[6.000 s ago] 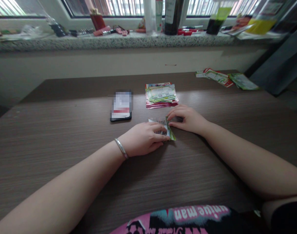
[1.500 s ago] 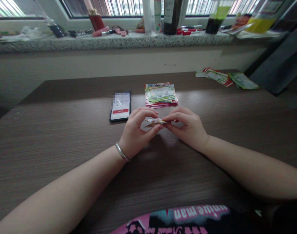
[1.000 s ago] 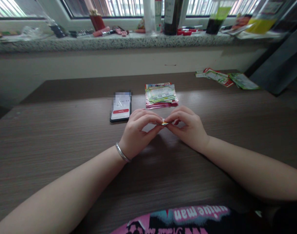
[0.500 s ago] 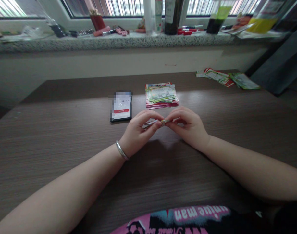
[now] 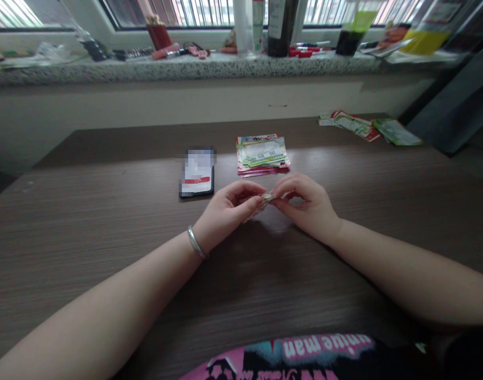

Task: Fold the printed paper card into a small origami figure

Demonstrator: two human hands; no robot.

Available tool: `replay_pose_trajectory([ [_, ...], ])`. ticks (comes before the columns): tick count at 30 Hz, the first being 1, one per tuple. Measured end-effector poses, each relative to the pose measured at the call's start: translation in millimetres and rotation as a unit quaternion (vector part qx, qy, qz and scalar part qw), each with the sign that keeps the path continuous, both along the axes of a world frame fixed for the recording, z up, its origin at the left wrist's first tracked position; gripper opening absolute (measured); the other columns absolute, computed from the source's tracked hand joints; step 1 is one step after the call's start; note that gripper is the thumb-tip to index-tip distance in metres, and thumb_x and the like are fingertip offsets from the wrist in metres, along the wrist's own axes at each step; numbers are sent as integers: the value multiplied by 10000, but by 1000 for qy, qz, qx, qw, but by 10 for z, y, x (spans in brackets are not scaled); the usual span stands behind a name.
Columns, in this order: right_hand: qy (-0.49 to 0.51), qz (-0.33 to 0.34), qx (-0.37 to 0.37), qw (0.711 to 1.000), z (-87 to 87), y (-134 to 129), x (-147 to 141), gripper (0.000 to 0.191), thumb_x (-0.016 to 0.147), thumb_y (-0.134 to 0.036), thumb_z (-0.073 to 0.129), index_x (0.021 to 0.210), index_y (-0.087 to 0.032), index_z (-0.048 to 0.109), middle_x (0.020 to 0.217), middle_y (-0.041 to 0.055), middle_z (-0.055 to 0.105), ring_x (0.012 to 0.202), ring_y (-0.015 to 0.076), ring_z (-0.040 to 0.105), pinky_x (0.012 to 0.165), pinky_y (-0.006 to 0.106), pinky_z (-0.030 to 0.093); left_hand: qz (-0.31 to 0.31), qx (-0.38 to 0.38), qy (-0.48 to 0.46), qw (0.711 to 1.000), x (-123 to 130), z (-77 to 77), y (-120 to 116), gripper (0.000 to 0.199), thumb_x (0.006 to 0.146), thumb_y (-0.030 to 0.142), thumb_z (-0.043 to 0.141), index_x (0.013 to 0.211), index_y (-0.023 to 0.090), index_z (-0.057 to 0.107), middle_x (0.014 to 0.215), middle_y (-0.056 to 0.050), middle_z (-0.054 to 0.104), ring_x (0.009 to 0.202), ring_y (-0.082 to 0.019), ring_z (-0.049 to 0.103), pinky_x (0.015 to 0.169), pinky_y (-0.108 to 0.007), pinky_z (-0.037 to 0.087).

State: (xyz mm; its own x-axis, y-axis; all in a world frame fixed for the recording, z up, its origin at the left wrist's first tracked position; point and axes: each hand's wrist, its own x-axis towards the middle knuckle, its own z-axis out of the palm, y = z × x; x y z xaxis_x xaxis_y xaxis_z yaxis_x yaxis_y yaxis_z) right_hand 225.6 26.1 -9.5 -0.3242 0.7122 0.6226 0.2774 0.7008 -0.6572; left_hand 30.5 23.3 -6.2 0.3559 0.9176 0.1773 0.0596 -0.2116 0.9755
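Note:
Between my two hands is a small, thin packet (image 5: 267, 198), pale with some green and red, seen nearly edge-on and mostly covered by fingers. My left hand (image 5: 236, 205), with a silver bangle at the wrist, pinches its left part between thumb and fingers. The thumb and fingertips of my right hand (image 5: 304, 199) are closed on its right end. Both hands are just above the brown table (image 5: 241, 285). Right behind them lies a stack of flat green and red printed packets (image 5: 264, 152).
A phone (image 5: 197, 173) with a lit screen lies left of the stack. More green and red packets (image 5: 356, 125) are spread at the table's far right. Bottles, pens and a red holder (image 5: 159, 34) crowd the granite windowsill (image 5: 186, 69) behind the table.
The small packet has tilted, and its crinkled lower edge now shows below my left thumb. My left fingers have shifted slightly; my right hand stays nearly in place.

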Motion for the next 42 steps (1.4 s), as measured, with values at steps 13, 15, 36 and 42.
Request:
replay_pose_trajectory([
  [13, -8, -8, 67, 998, 3, 34, 14, 52, 811, -160, 662, 809, -203, 633, 895, 34, 678, 794, 124, 620, 617, 252, 528, 48, 36, 3, 998, -16, -43, 32, 226, 799, 361, 687, 922, 172, 698, 809, -36, 708, 669, -122, 629, 552, -197, 499],
  [15, -13, -8, 60, 998, 3, 32, 13, 52, 816, -151, 650, 812, -199, 632, 897, 37, 681, 806, 128, 625, 618, 251, 528, 64, 46, 15, 997, -11, -28, 16, 221, 797, 367, 689, 884, 166, 709, 814, -42, 716, 680, -130, 637, 568, -209, 510],
  [36, -8, -13, 43, 999, -12, -35, -21, 99, 793, -165, 660, 780, -209, 572, 865, 20, 699, 781, 138, 650, 666, 282, 534, 79, 130, 61, 986, 7, 17, -74, 158, 856, 330, 632, 847, 185, 695, 840, -36, 701, 796, -144, 638, 705, -257, 508],
  [42, -23, -19, 51, 998, -8, -52, -21, 118, 809, -198, 662, 760, -216, 557, 861, 10, 706, 789, 143, 658, 691, 291, 535, 86, 191, 91, 973, 1, 52, -90, 137, 856, 308, 636, 852, 192, 709, 836, -38, 699, 796, -149, 638, 729, -273, 506],
])
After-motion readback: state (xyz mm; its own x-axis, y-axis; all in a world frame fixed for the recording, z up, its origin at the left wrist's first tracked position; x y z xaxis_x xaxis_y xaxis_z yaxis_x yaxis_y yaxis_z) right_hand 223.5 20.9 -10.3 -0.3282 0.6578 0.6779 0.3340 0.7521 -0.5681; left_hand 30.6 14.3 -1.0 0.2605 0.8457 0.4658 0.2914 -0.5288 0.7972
